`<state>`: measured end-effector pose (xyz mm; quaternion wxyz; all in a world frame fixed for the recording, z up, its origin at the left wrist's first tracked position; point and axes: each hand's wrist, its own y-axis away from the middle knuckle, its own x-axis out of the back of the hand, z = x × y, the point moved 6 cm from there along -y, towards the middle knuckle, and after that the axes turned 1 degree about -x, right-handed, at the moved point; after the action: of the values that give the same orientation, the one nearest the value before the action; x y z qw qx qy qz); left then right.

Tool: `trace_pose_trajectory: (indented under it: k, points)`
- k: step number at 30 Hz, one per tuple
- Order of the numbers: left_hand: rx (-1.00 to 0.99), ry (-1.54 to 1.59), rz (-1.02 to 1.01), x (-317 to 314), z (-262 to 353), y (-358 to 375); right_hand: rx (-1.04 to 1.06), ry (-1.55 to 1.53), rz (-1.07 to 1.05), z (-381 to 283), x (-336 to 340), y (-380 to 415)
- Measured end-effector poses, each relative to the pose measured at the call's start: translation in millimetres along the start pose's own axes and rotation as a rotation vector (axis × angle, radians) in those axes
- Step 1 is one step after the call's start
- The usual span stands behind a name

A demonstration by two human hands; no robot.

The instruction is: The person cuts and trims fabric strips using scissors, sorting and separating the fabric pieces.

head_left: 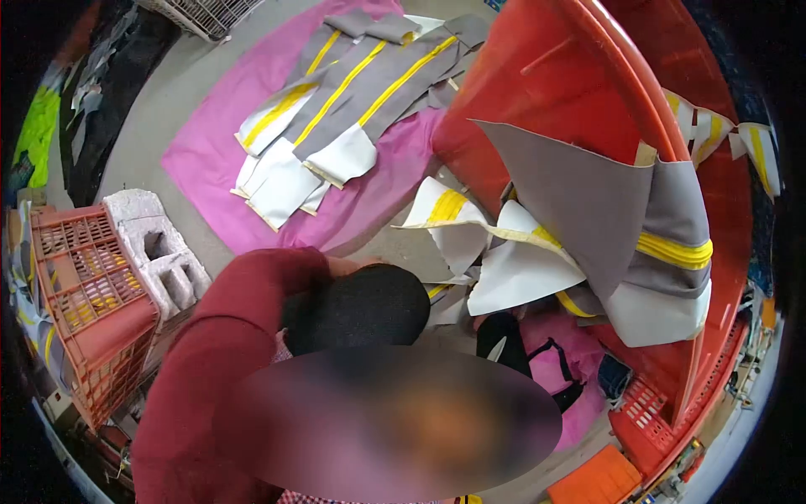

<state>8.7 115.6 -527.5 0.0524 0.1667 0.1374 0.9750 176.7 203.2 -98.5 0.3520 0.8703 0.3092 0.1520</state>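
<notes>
A maroon sleeve reaches in from the left, and a little of my left hand (342, 265) shows behind a dark rounded shape (361, 309) that looks like a knee. Its fingers are hidden. I cannot make out my right hand; a large blurred patch covers the lower middle. Just beyond, grey and white fabric pieces with yellow stripes (579, 210) drape against a big red plastic tub (520, 92). Below their white flap lies black cloth (504, 340) with a pale pointed shape (497, 349), perhaps a blade.
Several striped fabric pieces (336, 92) lie on a pink cloth (210, 160) on the floor. At left stand a red plastic crate (92, 277) and a concrete block (155, 244). A wire basket (201, 13) is at the top. An orange box (596, 477) sits lower right.
</notes>
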Motion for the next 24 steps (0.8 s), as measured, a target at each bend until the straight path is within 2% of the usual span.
trace_pose_trajectory:
  k: [1,2,4,6,8,10,14,16,18,20,24]
  points:
    - [0.026,0.024,-0.013,5,-1,7,-0.004,0.017,-0.002,-3,-2,1]
    - [0.031,0.013,-0.007,46,36,15,0.003,0.011,-0.013,-4,-4,2]
    - [0.258,-0.26,-0.156,114,102,62,0.045,0.063,-0.048,-6,-9,4]
    - [0.338,-0.316,0.183,158,55,85,0.074,0.075,-0.079,-3,-11,4]
    - [0.33,-0.481,0.443,209,31,109,0.107,0.134,-0.112,-2,-15,4]
    - [0.392,-0.531,0.585,234,9,125,0.135,0.144,-0.115,-3,-19,4]
    - [0.402,-0.631,0.632,241,-3,116,0.15,0.207,-0.08,3,-18,0]
    - [0.381,-0.792,0.527,237,-1,99,0.147,0.209,-0.064,5,-18,0]
    - [0.391,-0.788,0.547,237,-8,91,0.15,0.237,-0.074,4,-20,-2]
    - [0.453,-0.86,0.486,236,-25,81,0.149,0.247,-0.078,3,-22,-3]
    - [0.387,-0.948,0.51,241,-25,75,0.112,0.251,-0.081,-3,-26,-2]
